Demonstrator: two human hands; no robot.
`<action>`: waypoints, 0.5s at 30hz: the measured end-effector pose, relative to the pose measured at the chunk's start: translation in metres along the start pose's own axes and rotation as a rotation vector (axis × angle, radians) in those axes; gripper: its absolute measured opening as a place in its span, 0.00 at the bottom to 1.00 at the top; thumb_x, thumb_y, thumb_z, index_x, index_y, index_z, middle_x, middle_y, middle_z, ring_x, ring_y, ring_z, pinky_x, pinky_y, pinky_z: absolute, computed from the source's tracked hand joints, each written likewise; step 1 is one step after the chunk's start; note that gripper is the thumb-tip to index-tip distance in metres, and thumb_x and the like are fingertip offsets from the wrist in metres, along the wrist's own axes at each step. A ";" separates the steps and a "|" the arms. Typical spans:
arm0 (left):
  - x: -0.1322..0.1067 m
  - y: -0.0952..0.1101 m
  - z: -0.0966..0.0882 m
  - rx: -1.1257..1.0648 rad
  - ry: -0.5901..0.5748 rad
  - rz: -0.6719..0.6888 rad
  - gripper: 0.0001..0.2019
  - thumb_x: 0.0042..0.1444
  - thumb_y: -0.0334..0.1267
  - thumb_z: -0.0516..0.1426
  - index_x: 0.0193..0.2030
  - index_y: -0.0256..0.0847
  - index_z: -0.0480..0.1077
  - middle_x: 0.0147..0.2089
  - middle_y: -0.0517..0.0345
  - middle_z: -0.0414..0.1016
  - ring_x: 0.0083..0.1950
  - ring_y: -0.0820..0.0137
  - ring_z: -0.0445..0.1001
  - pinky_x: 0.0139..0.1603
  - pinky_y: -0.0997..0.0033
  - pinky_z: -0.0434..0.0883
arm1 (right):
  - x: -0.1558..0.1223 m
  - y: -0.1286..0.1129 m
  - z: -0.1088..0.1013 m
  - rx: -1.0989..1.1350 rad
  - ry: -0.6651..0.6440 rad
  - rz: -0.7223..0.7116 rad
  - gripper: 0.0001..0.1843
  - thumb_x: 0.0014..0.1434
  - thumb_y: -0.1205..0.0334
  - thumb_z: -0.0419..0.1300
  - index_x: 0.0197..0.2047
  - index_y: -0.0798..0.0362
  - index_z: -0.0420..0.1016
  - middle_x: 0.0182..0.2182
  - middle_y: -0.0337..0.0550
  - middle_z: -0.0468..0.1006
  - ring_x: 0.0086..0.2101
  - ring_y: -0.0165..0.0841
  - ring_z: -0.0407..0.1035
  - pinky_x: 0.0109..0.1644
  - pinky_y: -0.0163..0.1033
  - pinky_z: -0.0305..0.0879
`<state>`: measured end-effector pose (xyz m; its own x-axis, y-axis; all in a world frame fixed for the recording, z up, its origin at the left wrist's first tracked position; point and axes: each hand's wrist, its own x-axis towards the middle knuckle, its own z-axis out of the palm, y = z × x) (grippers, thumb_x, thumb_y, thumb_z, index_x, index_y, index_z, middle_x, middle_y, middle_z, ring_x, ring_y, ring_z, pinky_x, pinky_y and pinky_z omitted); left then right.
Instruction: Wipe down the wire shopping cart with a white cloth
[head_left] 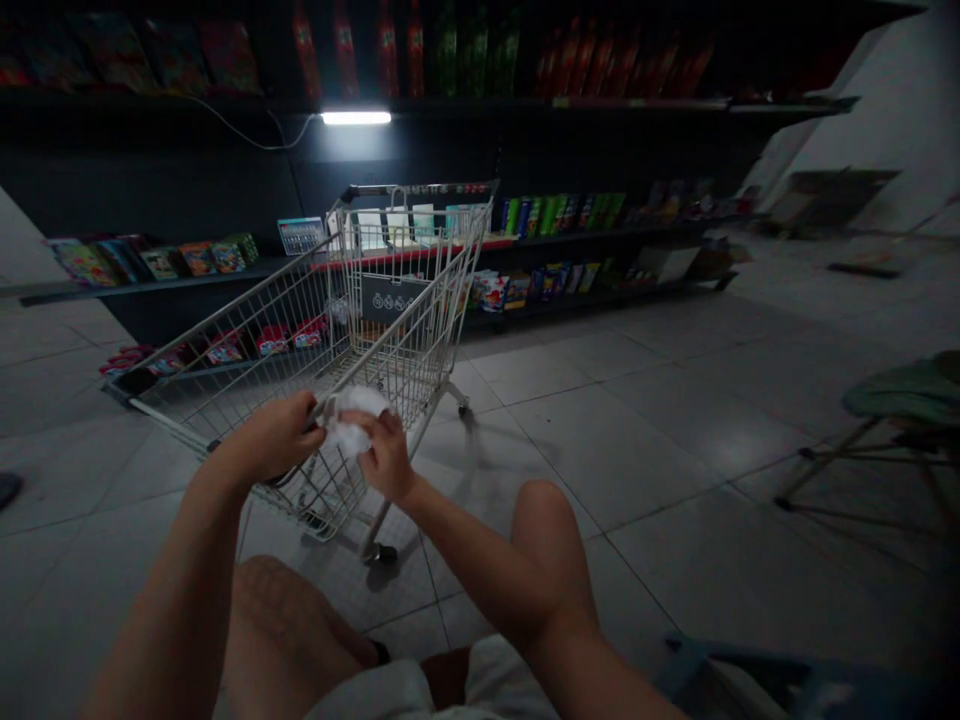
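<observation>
- So the floor (555, 420) is big pale tiles, and the whole room's pretty dim. Main light is a tube lamp (356, 118) at 11 o'clock.
- Dark store shelves (202, 170) run across the top, roughly 10 to 2. Red-orange bottles (386, 50) and green bottles (476, 50) sit up high near 12, upright green and blue packs (562, 213) lower down around 1.
- A folding stool (904, 390) with a greenish seat is out at 3 o'clock.
- Wire shopping cart (442, 340) at 9 o'clock, with a dark printed panel (394, 299) at its far end. Stuff shows through the wires, but can't tell if any of it's inside or just on the shelves behind.
- Left hand (281, 437) looks clamped on the cart's near rim at 8 o'clock. Right hand (386, 458) is just beside it, pinching a white wad (358, 408) against that rim.
- The wad's blurry, could be cloth or tissue. Blue plastic thing (690, 655) near 5 is cut off, and the top bottles are too dark to read.
</observation>
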<state>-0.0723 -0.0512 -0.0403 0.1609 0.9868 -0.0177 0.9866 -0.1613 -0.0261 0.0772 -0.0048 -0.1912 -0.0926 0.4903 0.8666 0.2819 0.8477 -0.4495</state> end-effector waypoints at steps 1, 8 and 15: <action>-0.003 0.004 0.001 0.055 0.011 -0.068 0.15 0.57 0.48 0.49 0.41 0.39 0.66 0.38 0.42 0.78 0.41 0.53 0.78 0.38 0.61 0.69 | 0.022 0.009 -0.008 -0.031 0.078 0.049 0.21 0.63 0.65 0.50 0.56 0.48 0.72 0.50 0.46 0.76 0.53 0.40 0.67 0.63 0.50 0.63; -0.023 0.027 0.005 0.187 0.097 -0.214 0.20 0.62 0.50 0.46 0.47 0.40 0.71 0.44 0.37 0.81 0.44 0.48 0.80 0.38 0.58 0.71 | 0.039 0.005 0.008 -0.099 0.043 0.071 0.22 0.63 0.65 0.51 0.58 0.48 0.72 0.48 0.44 0.78 0.50 0.39 0.68 0.66 0.50 0.57; -0.021 0.012 0.008 0.152 0.091 -0.201 0.15 0.57 0.49 0.51 0.44 0.43 0.71 0.43 0.42 0.81 0.45 0.50 0.79 0.38 0.62 0.68 | 0.011 -0.001 -0.008 -0.157 -0.303 -0.117 0.25 0.55 0.69 0.59 0.55 0.40 0.77 0.36 0.42 0.76 0.53 0.43 0.65 0.65 0.52 0.54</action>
<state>-0.0638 -0.0743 -0.0480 -0.0293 0.9953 0.0926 0.9844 0.0448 -0.1703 0.0834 -0.0017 -0.1799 -0.4056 0.4492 0.7961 0.3935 0.8719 -0.2915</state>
